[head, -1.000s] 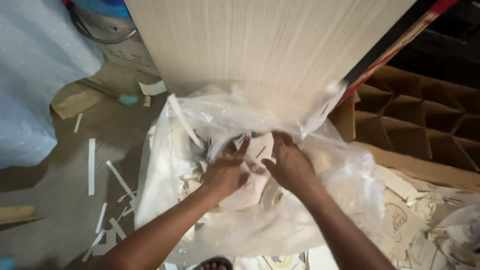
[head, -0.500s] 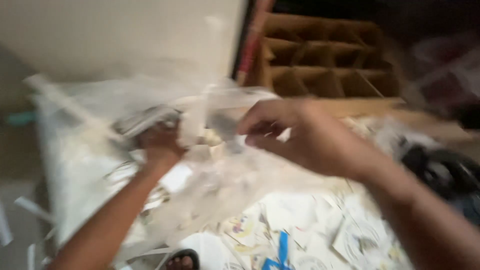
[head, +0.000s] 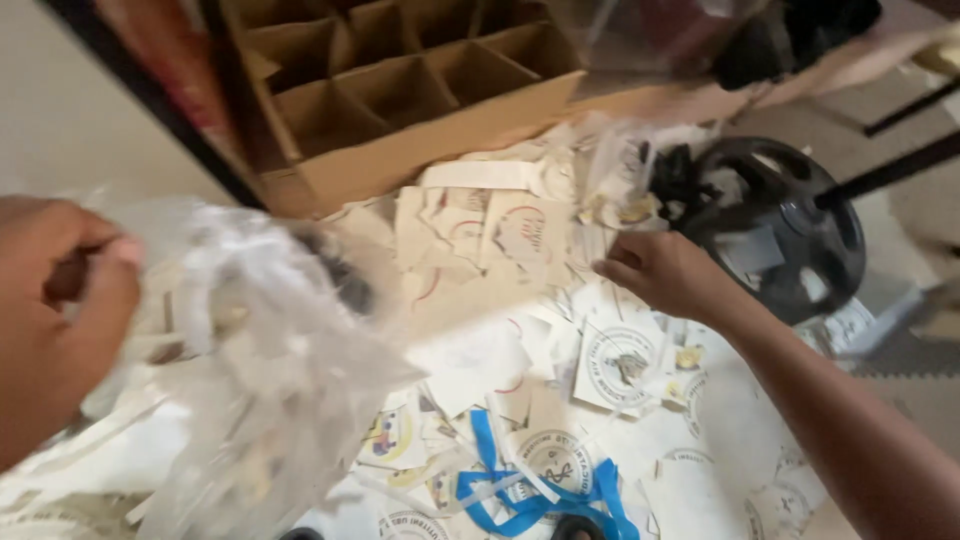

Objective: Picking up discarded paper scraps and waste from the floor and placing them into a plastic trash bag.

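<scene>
I am in a small workshop or packing room, working on the floor. A partitioned cardboard box [head: 400, 90] stands ahead of me, and printed paper stickers [head: 610, 360] with trimmed scraps and blue ribbon [head: 530, 490] litter the ground.

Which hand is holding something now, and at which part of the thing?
The left hand grips the clear plastic bag at its gathered upper edge. The right hand holds nothing visible; it reaches over the paper scraps.
</scene>
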